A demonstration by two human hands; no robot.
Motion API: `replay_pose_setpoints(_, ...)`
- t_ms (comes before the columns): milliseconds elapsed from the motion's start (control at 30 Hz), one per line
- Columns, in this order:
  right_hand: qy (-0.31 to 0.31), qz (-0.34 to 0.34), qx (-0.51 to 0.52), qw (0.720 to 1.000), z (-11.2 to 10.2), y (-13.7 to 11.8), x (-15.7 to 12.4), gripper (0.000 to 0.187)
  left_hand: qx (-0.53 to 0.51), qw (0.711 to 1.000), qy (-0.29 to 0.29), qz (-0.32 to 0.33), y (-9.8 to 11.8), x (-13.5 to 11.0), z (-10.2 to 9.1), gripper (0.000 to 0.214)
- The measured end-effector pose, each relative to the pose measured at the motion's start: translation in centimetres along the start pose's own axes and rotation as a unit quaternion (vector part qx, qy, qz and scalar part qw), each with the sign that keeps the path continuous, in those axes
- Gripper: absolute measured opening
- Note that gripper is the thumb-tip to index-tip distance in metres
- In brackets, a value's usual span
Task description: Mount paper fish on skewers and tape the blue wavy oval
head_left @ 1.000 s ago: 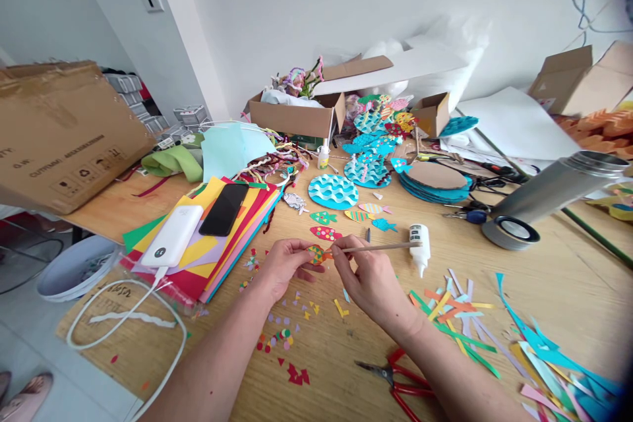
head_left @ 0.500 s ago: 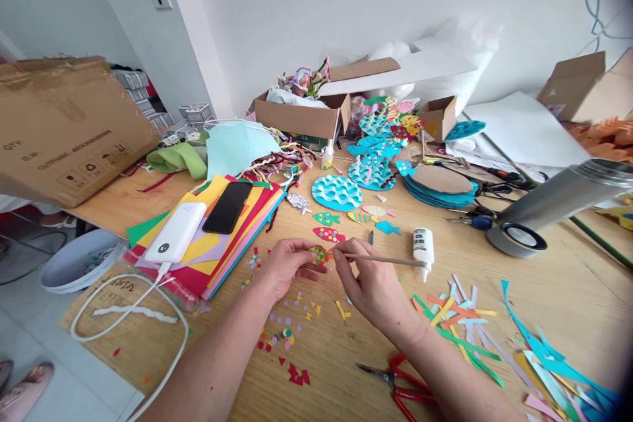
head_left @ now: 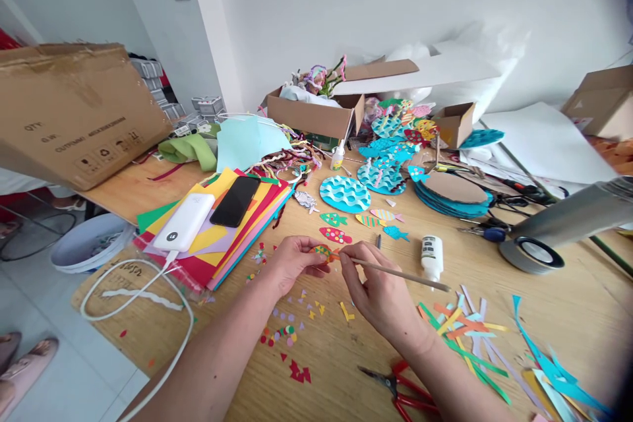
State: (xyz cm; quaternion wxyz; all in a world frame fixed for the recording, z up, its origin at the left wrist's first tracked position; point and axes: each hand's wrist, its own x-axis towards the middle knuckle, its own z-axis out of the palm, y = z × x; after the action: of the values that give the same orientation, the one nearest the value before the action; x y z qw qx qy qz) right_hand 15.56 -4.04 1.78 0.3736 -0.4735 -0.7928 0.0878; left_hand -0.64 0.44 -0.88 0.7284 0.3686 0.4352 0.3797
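Note:
My left hand [head_left: 297, 265] pinches a small orange paper fish [head_left: 322, 251] decorated with green and yellow triangles. Close beside it, my right hand [head_left: 378, 287] grips a thin wooden stick [head_left: 408, 275], its near tip at the fish's tail end. Whether the tip touches the paper I cannot tell. Just beyond my hands lie a red dotted paper fish [head_left: 335, 235], a green one [head_left: 333, 218] and a blue one [head_left: 396, 233]. A white glue bottle [head_left: 432, 256] stands to the right. Below my hands are scattered small paper dots [head_left: 279, 335] and red paper triangles [head_left: 299, 371].
Red-handled scissors [head_left: 395, 382] lie by my right forearm. Colored paper strips [head_left: 469, 326] spread at right, near a steel flask [head_left: 568, 214]. To the left, a phone [head_left: 235, 201] and white power bank [head_left: 184, 222] rest on colored sheets [head_left: 217, 270]. Blue wavy discs [head_left: 345, 194] sit behind.
The view has turned slightly left, so the scene sits farther right. The stick's far end now tilts lower in the picture. Both hands keep their holds.

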Motion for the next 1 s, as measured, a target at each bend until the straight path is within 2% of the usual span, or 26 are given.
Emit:
replay_pose_setpoints(667,-0.013,-0.014,-0.007,1.0,-0.1,-0.15,0.06,0.01,0.025,0.999,0.013,0.02,0.05,-0.03,0.07,0.035)
replay_pose_setpoints(1000,0.006,0.015,0.042,0.999,-0.28,-0.28,0.22,0.013,0.045,0.997,0.052,0.026,0.34,-0.15,0.39,0.02)
